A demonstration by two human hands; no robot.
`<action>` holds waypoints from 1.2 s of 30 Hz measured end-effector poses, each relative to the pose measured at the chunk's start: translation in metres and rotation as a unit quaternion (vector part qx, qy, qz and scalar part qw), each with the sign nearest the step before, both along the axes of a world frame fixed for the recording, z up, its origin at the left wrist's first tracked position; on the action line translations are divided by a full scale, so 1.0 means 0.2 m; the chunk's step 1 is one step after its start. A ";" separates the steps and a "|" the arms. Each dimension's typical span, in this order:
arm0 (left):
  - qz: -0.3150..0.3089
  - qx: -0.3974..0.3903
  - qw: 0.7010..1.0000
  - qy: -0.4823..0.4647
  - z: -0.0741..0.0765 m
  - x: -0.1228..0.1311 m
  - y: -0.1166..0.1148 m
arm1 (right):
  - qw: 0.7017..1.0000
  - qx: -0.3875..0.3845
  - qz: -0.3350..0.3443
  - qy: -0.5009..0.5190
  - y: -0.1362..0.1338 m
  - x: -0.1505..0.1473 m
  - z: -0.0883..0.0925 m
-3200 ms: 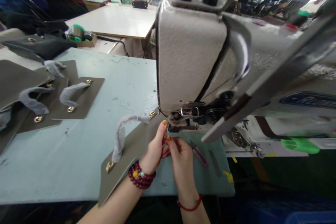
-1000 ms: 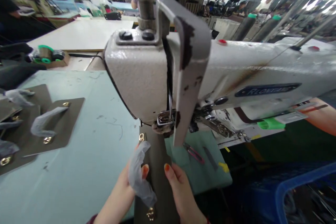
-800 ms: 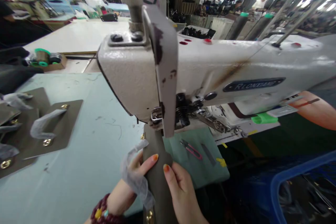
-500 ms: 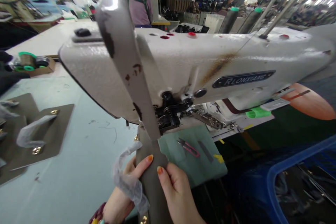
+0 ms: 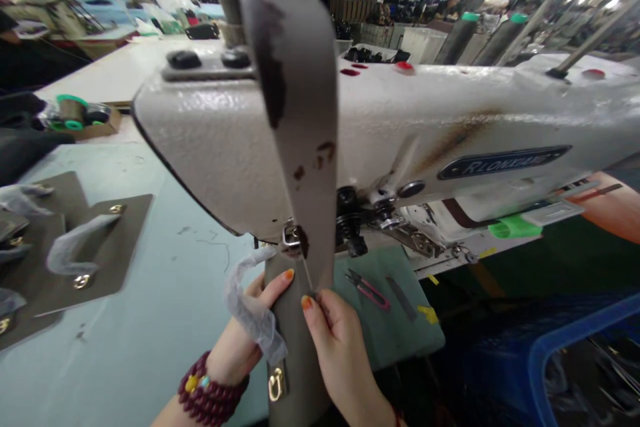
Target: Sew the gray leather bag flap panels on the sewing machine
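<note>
A grey-brown flat bag panel (image 5: 295, 330) runs under the head of the white sewing machine (image 5: 210, 140), its far end at the presser foot (image 5: 291, 235). On its left side lies a handle wrapped in whitish film (image 5: 253, 320), with a gold fitting (image 5: 275, 384) at its near end. My left hand (image 5: 239, 343) grips the panel's left edge, thumb on top, other fingers underneath and partly behind the film. Thumb and bent fingers of my right hand (image 5: 340, 350) pinch the right edge. A grey upright plate (image 5: 307, 100) on the machine blocks part of the stitching area.
More panels with wrapped handles (image 5: 113, 247) lie on the pale green table (image 5: 165, 307) at left. Pink-handled thread snips (image 5: 369, 290) and a grey strip (image 5: 401, 298) rest right of the panel. A blue basket (image 5: 537, 353) stands at lower right.
The view has swung left, so the machine appears further right. More of the panel's near end and its gold fitting now show. Both hands keep their hold on the panel.
</note>
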State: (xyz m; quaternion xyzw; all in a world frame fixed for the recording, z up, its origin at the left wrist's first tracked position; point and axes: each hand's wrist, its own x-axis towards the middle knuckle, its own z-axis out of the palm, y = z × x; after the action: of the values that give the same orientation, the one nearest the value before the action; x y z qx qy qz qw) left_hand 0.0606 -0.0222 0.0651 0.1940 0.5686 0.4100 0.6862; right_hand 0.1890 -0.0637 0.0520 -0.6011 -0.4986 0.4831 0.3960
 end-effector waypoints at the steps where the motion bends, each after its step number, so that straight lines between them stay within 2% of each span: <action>1: 0.000 0.002 1.000 -0.010 0.00 0.00 0.02 | 1.000 0.002 -0.002 0.001 0.01 0.00 0.00; 4: -0.001 0.007 0.999 -0.034 0.00 -0.02 0.06 | 1.000 0.011 -0.005 0.014 0.04 -0.02 0.01; 14: -0.006 0.062 0.998 -0.025 -0.01 -0.06 0.18 | 0.998 0.058 -0.034 0.013 0.15 -0.07 0.01; 21: -0.090 0.069 0.993 -0.029 0.00 -0.12 0.26 | 0.999 0.031 -0.030 0.010 0.15 -0.09 0.02; 27: -0.116 0.087 0.986 -0.079 -0.01 -0.14 0.28 | 0.999 0.034 -0.028 0.017 0.21 -0.01 0.01; 32: -0.151 0.120 0.979 -0.073 0.05 -0.15 0.31 | 0.998 0.008 -0.038 0.052 0.27 -0.02 -0.04; 36: -0.214 0.147 0.965 -0.043 0.15 -0.17 0.38 | 0.986 -0.056 -0.050 0.151 0.27 -0.08 -0.05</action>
State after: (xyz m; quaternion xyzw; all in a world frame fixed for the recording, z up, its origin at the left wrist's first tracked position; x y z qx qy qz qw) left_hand 0.0264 0.0546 0.0953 0.3918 0.4173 0.3409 0.7457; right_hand 0.1723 -0.0089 0.0415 -0.5666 -0.3746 0.5747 0.4565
